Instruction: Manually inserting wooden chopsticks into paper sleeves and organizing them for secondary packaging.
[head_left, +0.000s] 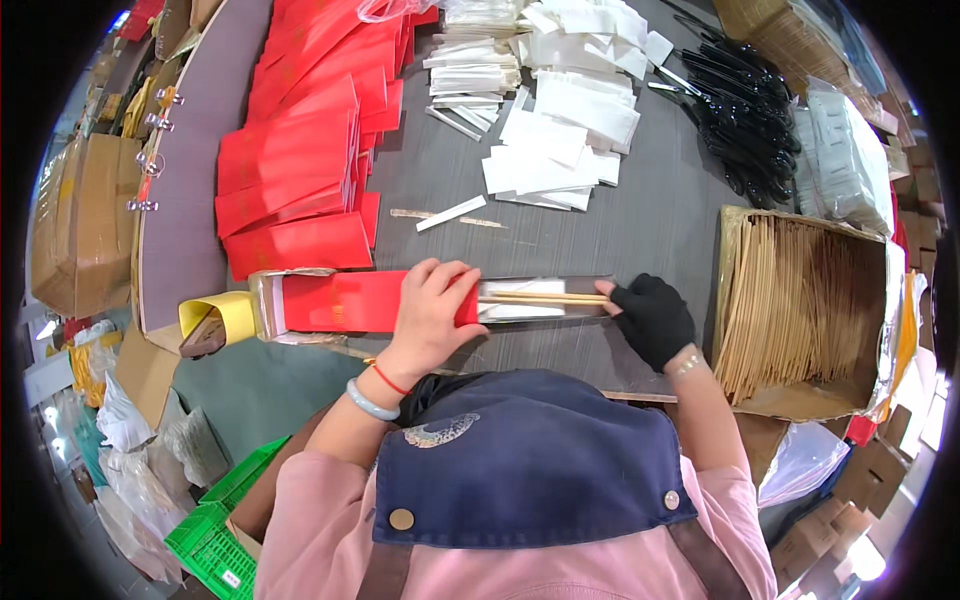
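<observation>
My left hand, bare, spans the right end of a red paper sleeve, fingers on its far side and thumb on its near side. The sleeve lies lengthwise in a long clear-sided tray near the table's front edge. In a black fingerless glove, my right hand pinches the right ends of a pair of wooden chopsticks. Their left ends reach the sleeve's right end; whether they go inside is hidden. Under the chopsticks lies a white packet in clear plastic.
Red sleeves are piled at far left, white packets at far centre. Black plastic spoons lie far right. A carton of wooden chopsticks stands at right. A yellow band sits left of the tray, a green crate below the table.
</observation>
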